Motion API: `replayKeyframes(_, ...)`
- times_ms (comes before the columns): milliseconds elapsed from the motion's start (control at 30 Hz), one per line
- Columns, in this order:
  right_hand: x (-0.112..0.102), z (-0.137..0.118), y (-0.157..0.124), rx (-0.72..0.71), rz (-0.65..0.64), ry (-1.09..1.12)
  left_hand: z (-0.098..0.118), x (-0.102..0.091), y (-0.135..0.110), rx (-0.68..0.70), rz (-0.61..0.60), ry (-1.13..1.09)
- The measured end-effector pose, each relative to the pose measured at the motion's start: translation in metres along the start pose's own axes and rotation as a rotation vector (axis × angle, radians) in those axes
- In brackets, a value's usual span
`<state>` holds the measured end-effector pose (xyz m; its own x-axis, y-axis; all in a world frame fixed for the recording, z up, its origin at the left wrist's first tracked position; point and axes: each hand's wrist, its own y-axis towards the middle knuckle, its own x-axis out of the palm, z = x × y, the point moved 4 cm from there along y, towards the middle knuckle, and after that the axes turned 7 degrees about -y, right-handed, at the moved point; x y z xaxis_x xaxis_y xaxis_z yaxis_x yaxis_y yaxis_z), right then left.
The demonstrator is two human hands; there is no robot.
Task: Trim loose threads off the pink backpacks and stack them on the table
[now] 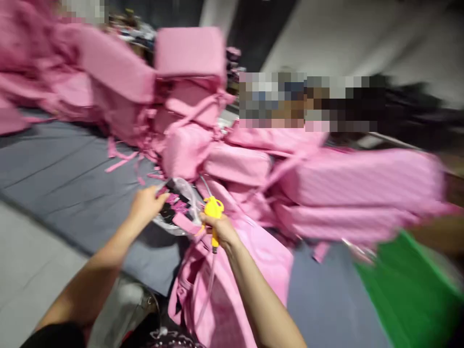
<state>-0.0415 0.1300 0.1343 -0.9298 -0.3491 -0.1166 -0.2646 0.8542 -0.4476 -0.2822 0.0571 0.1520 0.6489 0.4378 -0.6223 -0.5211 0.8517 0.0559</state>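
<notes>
My right hand (221,231) is closed around a yellow air-blow gun (213,209) with a clear hose (208,285) trailing down from its handle. My left hand (145,205) pinches the edge of a clear plastic bag (179,205) holding dark and pink pieces. Both hands hover over a pink backpack (232,290) lying in front of me on the grey table (65,179). The picture is blurred by motion.
A big heap of pink backpacks (224,145) covers the table from far left to right. A green bag or sheet (406,290) sits at the right, with another person's arm (438,234) reaching in above it. Pale floor (25,261) lies at the left.
</notes>
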Motion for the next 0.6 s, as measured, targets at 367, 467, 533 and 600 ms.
replayKeyframes(367, -0.209, 0.031, -0.295, -0.276, 0.685, 0.33, 0.291, 0.094, -0.114, 0.81, -0.434, -0.468)
replayKeyframes(467, -0.269, 0.092, -0.32, -0.215, 0.942, 0.401, 0.337, 0.215, -0.155, 0.788, -0.698, -0.553)
replayKeyframes(533, -0.305, 0.146, -0.31, -0.134, 1.009, 0.425, 0.345, 0.303, -0.186, 0.647, -0.805, -0.456)
replayKeyframes(600, -0.338, 0.204, -0.289, -0.032, 1.166, 0.458, 0.339, 0.379, -0.221, 0.562, -0.872, -0.362)
